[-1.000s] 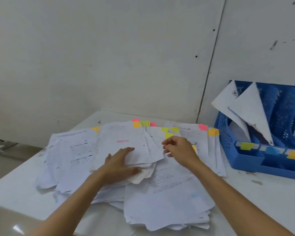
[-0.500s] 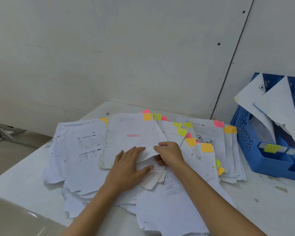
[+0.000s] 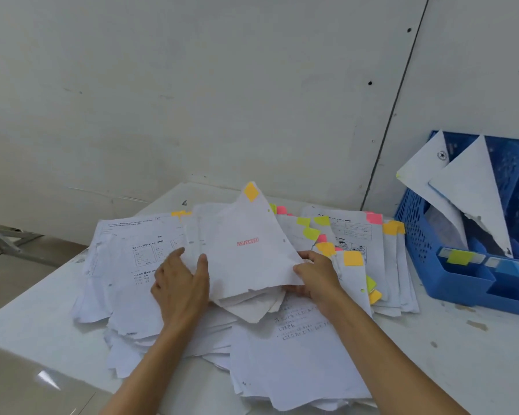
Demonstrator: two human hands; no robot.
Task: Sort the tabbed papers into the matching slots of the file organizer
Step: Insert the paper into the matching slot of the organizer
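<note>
A loose pile of white papers with pink, yellow, green and orange tabs covers the table. One sheet stamped REJECTED, with an orange tab at its raised top corner, tilts up off the pile. My right hand pinches its lower right edge. My left hand lies with straight fingers on the papers at the sheet's left edge, thumb against it. The blue file organizer stands at the right, with yellow and blue labels on its front slots and two white sheets leaning in the back.
The white table stands against a white wall. Its left front corner lies near my left forearm, with floor beyond at the left. A bare strip of tabletop separates the pile from the organizer.
The REJECTED sheet lay flat on the pile before; its top corner is now lifted and tilted up, my right hand gripping its lower edge. My left hand has slid left to its edge.
</note>
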